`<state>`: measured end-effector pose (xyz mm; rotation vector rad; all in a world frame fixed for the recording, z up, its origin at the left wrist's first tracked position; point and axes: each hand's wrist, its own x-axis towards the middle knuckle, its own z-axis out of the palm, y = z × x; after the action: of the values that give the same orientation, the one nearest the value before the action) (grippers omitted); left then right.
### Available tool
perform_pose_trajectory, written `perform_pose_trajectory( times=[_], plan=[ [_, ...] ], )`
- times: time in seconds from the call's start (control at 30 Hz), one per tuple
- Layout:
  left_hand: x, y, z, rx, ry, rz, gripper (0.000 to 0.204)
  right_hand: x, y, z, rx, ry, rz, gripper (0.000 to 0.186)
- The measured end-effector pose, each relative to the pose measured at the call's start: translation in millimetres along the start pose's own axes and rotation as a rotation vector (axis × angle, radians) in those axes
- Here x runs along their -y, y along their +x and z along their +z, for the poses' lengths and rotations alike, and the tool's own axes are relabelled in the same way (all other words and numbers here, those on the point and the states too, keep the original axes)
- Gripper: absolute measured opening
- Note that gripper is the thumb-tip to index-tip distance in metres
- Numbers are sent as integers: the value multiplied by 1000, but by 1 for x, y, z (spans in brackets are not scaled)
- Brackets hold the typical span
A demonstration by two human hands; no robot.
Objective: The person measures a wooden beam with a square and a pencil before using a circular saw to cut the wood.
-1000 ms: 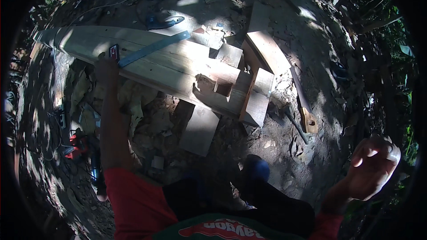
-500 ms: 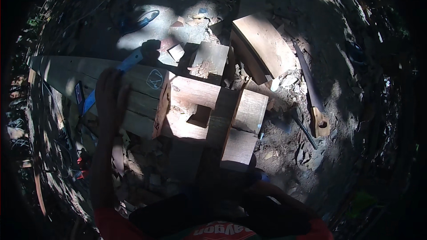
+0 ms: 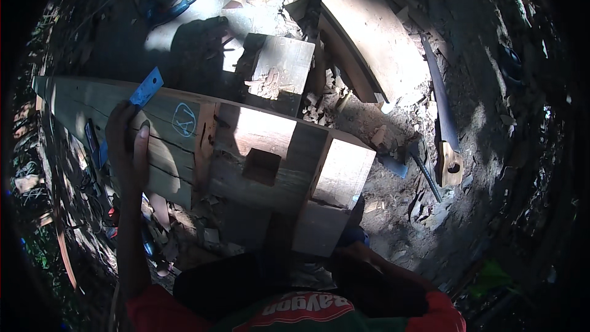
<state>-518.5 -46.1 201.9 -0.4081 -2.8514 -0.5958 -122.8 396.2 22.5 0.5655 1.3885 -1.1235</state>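
Head view: across a long, pale timber beam [image 3: 228,169], a bluish metal strip [image 3: 146,88] is overlapped by the left hand [image 3: 128,138]; whether it or the right hand [image 3: 353,251] is closed cannot be told.

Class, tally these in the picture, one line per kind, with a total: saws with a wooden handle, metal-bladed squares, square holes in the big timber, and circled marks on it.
Wooden-handled saw: 1
Metal-bladed square, under the left hand: 1
Square hole in the timber: 1
Circled mark: 1
Total: 4
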Motion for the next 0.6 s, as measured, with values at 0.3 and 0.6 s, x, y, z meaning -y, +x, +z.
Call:
perform_pose_trajectory(
  times=[0.3,0.6],
  plan=[
    [11,-12,-2,-130,78,29,46,9,-2,-26,-24,-127,-56,31],
    [-59,-121,-5,-307,-316,94,32,59,-34,-31,86,-451,-175,31]
  ],
)
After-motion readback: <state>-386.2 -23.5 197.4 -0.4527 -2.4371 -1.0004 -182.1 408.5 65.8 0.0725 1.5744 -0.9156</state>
